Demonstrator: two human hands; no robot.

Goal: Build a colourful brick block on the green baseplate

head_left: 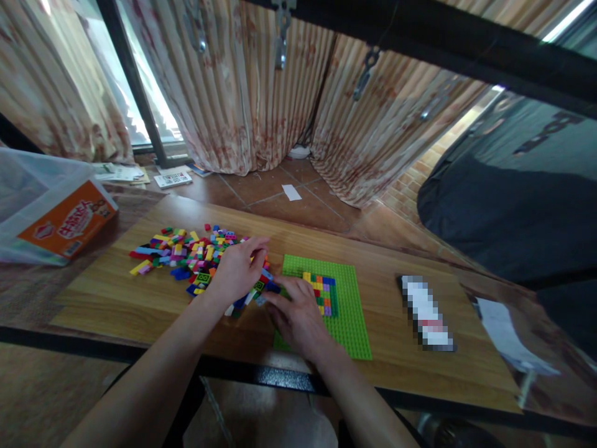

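Observation:
My left hand (239,269) rests palm down on the right end of a pile of small coloured bricks (186,252), its fingers bent over them; what they grip is hidden. My right hand (298,314) lies on the left part of a green baseplate (347,311), fingers curled and pointing left toward loose bricks at the plate's edge. A small block of yellow, red, blue and purple bricks (321,292) is fixed on the plate just right of that hand.
The wooden board (396,367) carries a blurred flat object (426,312) to the right. A clear plastic bag with an orange box (65,221) sits at the left. Curtains (261,87) hang behind, and a dark cloth mass (508,218) fills the right.

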